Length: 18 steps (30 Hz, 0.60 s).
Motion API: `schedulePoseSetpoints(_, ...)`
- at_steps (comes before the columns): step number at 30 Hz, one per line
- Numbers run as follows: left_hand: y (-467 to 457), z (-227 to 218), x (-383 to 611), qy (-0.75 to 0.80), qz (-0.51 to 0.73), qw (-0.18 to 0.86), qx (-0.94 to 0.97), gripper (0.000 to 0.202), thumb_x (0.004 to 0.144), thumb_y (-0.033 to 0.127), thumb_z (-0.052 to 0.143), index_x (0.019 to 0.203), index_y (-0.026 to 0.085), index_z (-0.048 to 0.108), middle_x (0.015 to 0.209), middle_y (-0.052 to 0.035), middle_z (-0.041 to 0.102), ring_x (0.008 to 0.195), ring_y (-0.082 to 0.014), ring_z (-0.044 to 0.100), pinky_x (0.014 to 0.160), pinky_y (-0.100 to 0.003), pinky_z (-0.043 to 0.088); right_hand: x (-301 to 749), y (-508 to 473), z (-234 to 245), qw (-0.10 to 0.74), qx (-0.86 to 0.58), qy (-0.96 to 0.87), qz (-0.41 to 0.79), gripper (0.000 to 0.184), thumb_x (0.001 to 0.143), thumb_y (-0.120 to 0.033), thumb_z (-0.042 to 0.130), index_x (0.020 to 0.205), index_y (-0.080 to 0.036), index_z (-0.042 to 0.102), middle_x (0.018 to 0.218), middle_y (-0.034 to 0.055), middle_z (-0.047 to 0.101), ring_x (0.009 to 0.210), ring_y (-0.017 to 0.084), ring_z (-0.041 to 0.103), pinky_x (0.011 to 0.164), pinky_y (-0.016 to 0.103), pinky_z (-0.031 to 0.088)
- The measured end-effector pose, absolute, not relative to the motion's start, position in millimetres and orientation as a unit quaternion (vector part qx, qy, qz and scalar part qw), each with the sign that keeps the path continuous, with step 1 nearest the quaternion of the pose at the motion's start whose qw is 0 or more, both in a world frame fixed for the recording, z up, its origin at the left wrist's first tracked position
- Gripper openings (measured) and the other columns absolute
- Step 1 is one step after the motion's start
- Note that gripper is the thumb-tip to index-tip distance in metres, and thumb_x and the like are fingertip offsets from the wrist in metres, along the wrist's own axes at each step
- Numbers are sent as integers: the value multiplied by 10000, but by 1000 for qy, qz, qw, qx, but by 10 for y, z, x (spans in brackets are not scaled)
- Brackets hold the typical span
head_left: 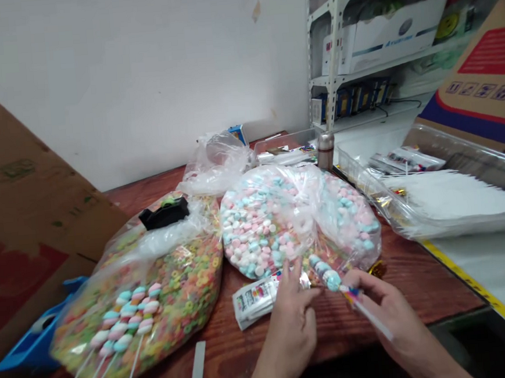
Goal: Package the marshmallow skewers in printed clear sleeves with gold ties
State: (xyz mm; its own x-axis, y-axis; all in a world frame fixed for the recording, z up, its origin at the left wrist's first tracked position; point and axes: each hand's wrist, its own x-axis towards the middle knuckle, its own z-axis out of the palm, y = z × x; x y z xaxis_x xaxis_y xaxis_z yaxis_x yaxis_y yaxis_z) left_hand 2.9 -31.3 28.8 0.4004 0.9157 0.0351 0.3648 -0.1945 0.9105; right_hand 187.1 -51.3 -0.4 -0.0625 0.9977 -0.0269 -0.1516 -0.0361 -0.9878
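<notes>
Between the thumb and fingers of my right hand [387, 312] is a wrapped marshmallow skewer [327, 273], its blue-and-white candy end pointing up and left. A colourful tie and a white stick show at its lower end. My left hand [291, 320] has its fingers spread, resting over a stack of printed white packets [255, 299] on the wooden table [334, 334]. A big clear bag of pink, blue and white marshmallows [259, 223] lies just beyond both hands. Several marshmallow skewers [127, 318] lie on a bag of ring-shaped candy [190, 281] at the left.
A black tape dispenser [164, 213] sits on the ring candy bag. Cardboard boxes flank the table, with a blue holder [41, 336] at left. A clear tray [456, 219] holds white sheets at right. A steel shelf [333, 48] and a brown bottle [326, 151] stand behind.
</notes>
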Motion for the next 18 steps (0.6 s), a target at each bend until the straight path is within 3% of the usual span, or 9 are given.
schedulePoseSetpoints(2,-423,228,-27,467,362,532,607,379,885,215,503,1229,244,660,1525,-71,397,1451,-291,213,1179,-527,94,1792,-585,49,485,-453,-550,507,201,909,-334,562,752,-211,538,723,-32,484,676,131,462,629,227,388)
schedulePoseSetpoints(5,-562,186,-41,410,437,703,382,387,942,385,445,1191,194,672,1292,-126,634,1280,-300,494,1116,-511,291,1577,-678,43,454,-433,-648,432,199,922,-225,505,724,-213,503,734,-19,499,690,138,502,637,235,401)
schedulePoseSetpoints(8,-626,174,-25,373,499,747,233,296,915,359,533,1073,169,696,1092,-118,713,1084,-261,627,1005,-423,424,1349,-715,-70,420,-392,-725,380,177,901,-154,482,735,-214,495,737,-11,529,709,146,535,658,250,411)
schedulePoseSetpoints(11,-670,168,-197,402,533,714,213,263,829,273,671,1072,171,679,989,-87,723,944,-204,663,911,-327,471,1200,-693,-186,353,-358,-786,360,143,921,-149,470,835,-218,560,816,13,600,793,168,577,718,277,431)
schedulePoseSetpoints(14,-883,177,-759,520,531,634,214,353,745,328,754,1056,182,673,893,-59,727,812,-187,676,810,-300,509,1199,-605,-271,318,-371,-789,372,140,958,-204,459,949,-235,596,905,28,641,863,183,601,754,296,452)
schedulePoseSetpoints(16,-1171,172,-1324,644,509,534,201,458,651,419,803,1043,218,677,884,-45,748,830,-237,693,819,-358,534,1285,-503,-339,333,-419,-763,361,146,971,-250,454,969,-239,600,920,33,649,868,190,608,759,309,461)
schedulePoseSetpoints(18,-1519,131,-1922,764,431,421,231,461,617,510,779,1026,322,679,943,15,767,1015,-325,667,905,-484,520,1400,-375,-416,355,-476,-742,311,150,970,-283,461,982,-238,604,950,47,656,899,210,609,788,338,463)
